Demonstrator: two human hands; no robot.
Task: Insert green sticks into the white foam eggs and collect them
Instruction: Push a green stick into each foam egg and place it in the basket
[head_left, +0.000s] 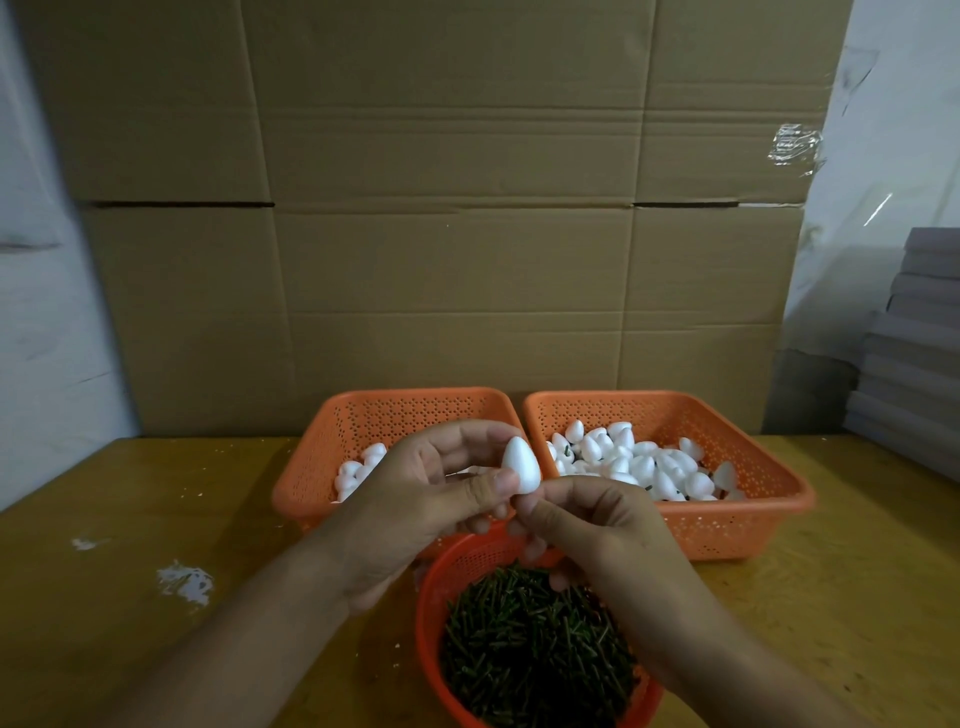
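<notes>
A single white foam egg (521, 464) sits at the centre of the frame, pointed end up, pinched between the thumb and curled fingers of the left hand (415, 499). The right hand (597, 525) meets it from below, fingers (535, 506) bunched tight against the egg's blunt end — as if pressing something in, though any stick there is hidden behind the fingertips, so I cannot tell whether one is held.

The step in hand looks like the insertion itself. To do it well, the stick should go in at the middle of the blunt end and run straight along the egg's long axis; foam crumbles if the stick is twisted or driven at a slant. The left hand's grip wants to stay light, since foam dents easily.

Directly below the hands, at lower centre, a round orange basket (431, 613) is heaped with green sticks (535, 649). Behind the hands stand two rectangular orange baskets, side by side and close together. The left basket (322, 467) holds a small pile of eggs, largely hidden by the left hand. The right basket (753, 499) holds many more eggs (639, 462), some with green showing among them — probably the finished ones. All three rest on a yellowish tabletop (130, 597) marked with white scuffs, before a cardboard sheet (441, 208).
</notes>
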